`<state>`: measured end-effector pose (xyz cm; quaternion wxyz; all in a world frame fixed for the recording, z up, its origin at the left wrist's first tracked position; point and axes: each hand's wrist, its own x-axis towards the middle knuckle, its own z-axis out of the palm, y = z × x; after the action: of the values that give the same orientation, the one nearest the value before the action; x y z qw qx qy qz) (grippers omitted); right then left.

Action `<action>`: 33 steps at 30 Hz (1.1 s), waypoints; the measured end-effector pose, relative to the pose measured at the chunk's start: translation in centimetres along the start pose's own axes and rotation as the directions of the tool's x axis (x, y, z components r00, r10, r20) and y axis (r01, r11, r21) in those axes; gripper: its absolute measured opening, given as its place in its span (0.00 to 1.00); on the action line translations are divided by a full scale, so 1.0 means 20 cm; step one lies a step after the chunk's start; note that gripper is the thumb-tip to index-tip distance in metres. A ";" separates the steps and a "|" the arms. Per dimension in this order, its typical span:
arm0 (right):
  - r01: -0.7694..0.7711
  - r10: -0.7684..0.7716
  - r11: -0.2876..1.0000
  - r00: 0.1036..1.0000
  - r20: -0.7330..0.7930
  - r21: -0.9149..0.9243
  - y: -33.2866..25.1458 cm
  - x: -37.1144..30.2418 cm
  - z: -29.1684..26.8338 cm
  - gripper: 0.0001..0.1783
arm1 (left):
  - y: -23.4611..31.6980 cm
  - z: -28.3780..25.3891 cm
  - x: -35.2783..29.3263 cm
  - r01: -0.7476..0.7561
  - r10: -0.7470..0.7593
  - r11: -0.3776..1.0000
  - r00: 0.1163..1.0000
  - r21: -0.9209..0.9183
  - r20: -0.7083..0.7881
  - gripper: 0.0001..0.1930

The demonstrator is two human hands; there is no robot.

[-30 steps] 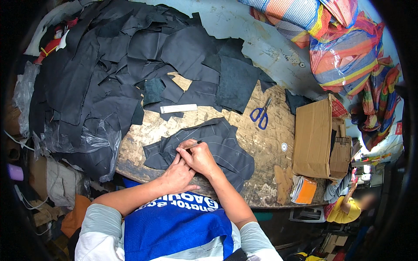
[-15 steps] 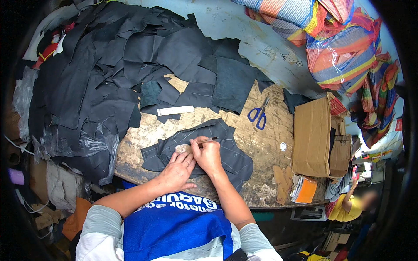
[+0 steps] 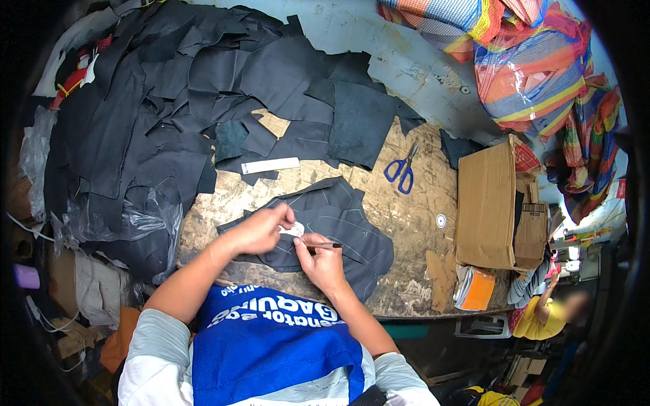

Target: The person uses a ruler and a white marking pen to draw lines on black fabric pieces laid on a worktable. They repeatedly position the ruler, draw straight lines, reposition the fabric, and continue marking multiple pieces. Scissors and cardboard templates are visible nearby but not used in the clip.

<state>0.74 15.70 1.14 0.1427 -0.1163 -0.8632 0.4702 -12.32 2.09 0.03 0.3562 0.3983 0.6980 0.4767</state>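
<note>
Over dark sheets [image 3: 362, 243], the right hand [image 3: 323, 267] grips a pen [image 3: 330, 245]; the left hand [image 3: 260, 230] partly hides a pale piece [image 3: 294, 231], hold unclear

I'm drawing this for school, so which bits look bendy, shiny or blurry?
Head view: the near edge of the table bows, probably from the fisheye lens, and the corners go black; head view: glare makes streaks on the clear plastic; head view: the face of the person in yellow is blurred, while the scissors and the pen in the right hand look clearer.
</note>
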 end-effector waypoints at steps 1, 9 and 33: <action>0.034 -0.034 0.998 0.999 0.006 0.048 0.00 0.01 0.01 0.05 | -0.02 -0.03 0.02 0.071 -0.068 0.989 0.997 -0.133 0.030 0.20; 0.164 -0.169 0.981 0.985 0.044 0.099 0.02 0.08 0.12 0.06 | -0.09 -0.09 0.05 0.190 -0.171 0.889 0.982 -0.417 0.083 0.18; 0.042 -0.023 0.990 0.990 -0.142 0.132 0.09 0.08 0.10 0.07 | -0.01 0.21 -0.26 -0.085 0.265 0.887 0.899 0.454 -0.349 0.15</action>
<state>-1.35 15.67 -1.23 0.2180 -0.1250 -0.8191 0.5156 -6.55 -1.00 -0.74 0.0639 0.4228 0.8035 0.4140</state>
